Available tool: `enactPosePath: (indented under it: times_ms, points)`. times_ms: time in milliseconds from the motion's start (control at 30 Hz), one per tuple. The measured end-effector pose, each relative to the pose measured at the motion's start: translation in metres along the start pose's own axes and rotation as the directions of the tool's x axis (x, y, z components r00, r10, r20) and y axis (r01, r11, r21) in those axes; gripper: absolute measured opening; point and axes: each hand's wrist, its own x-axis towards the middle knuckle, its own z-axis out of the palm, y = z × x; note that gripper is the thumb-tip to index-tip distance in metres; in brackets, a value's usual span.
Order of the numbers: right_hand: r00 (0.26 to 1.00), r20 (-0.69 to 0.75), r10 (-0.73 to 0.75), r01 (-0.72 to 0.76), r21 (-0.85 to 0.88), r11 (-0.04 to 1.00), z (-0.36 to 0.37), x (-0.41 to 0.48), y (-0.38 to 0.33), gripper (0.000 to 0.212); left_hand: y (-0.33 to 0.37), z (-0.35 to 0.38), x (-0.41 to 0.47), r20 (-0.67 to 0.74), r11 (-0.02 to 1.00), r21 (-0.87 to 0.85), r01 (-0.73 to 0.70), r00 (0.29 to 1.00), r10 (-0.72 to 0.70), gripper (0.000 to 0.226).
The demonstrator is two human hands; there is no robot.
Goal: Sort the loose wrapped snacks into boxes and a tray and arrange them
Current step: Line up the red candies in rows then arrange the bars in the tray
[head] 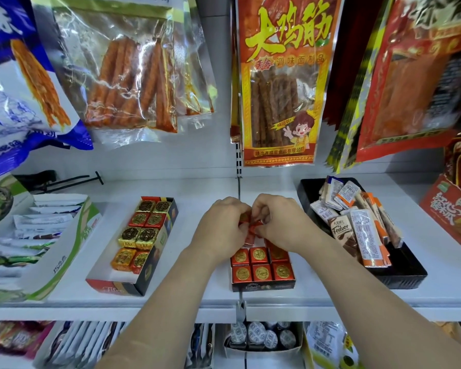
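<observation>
My left hand [221, 230] and my right hand [280, 222] meet over the far end of a small dark box [262, 286] on the white shelf. Both pinch red-wrapped square snacks [254, 225] between their fingertips. The box's near rows hold red squares with gold seals [261, 265]. To the left stands a longer box [123, 284] with red, gold and orange squares in pairs. A black tray [399, 272] on the right holds several white, brown and orange wrapped bars.
A green-and-white carton [72, 235] of flat packets sits at the far left, and a red carton [449, 211] at the far right. Large snack bags [280, 83] hang overhead. A lower shelf holds more packets.
</observation>
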Motion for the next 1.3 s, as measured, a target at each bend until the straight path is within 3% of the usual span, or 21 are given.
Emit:
enactPosePath:
  times_ms: [100,200,267,367,433,500,567,700,800,967,1167,1300]
  points:
    - [0.999,-0.038,0.028,-0.024,0.095,0.995,-0.011,-0.001,0.003,0.021,0.002,0.0,0.0,-0.031,1.0,0.0,0.006,1.0,-0.006,0.027]
    - [0.993,-0.115,0.015,-0.002,0.118,0.993,-0.021,-0.006,0.003,0.021,0.018,-0.009,0.001,-0.071,0.971,-0.196,0.14,0.985,-0.156,0.023]
    - [0.985,-0.169,-0.02,0.041,0.124,0.991,-0.022,-0.009,0.0,0.024,0.029,-0.014,0.003,0.001,0.88,-0.42,0.223,0.969,-0.246,0.022]
    - [0.978,-0.195,-0.079,0.105,0.13,0.986,-0.021,-0.012,-0.003,0.031,0.037,-0.018,0.001,0.165,0.663,-0.665,0.344,0.933,-0.319,0.035]
    - [0.978,-0.177,-0.109,0.131,0.119,0.984,-0.021,-0.013,-0.002,0.034,0.035,-0.019,0.001,0.224,0.548,-0.74,0.39,0.911,-0.346,0.025]
    - [0.983,-0.13,-0.133,0.15,0.125,0.981,-0.024,-0.014,-0.001,0.033,0.033,-0.02,0.002,0.243,0.497,-0.768,0.405,0.901,-0.36,0.009]
    - [0.987,-0.077,-0.14,0.15,0.139,0.979,-0.028,-0.016,0.001,0.029,0.031,-0.019,0.004,0.235,0.528,-0.743,0.411,0.899,-0.37,0.01]
    - [0.997,-0.046,-0.067,0.068,0.033,0.997,-0.037,-0.018,0.01,0.019,0.033,-0.013,0.004,0.213,0.7,-0.613,0.366,0.93,-0.299,0.016]
    - [0.998,-0.046,-0.033,0.029,-0.075,0.997,-0.033,-0.018,0.016,0.024,0.037,-0.007,0.002,0.245,0.816,-0.491,0.305,0.947,-0.207,0.013]
    - [1.0,0.016,0.005,-0.004,-0.064,0.998,-0.03,-0.017,0.019,0.026,0.038,-0.001,0.001,0.227,0.934,-0.315,0.169,0.969,-0.098,0.018]
    - [0.985,0.165,0.055,-0.058,0.01,0.998,-0.029,-0.017,0.025,0.019,0.036,-0.002,-0.002,0.222,0.998,-0.051,0.044,0.974,-0.031,0.024]
    - [0.981,0.187,0.06,-0.055,-0.031,0.998,-0.027,-0.015,0.026,0.018,0.034,-0.002,-0.002,0.219,0.996,-0.076,0.049,0.975,-0.031,0.02]
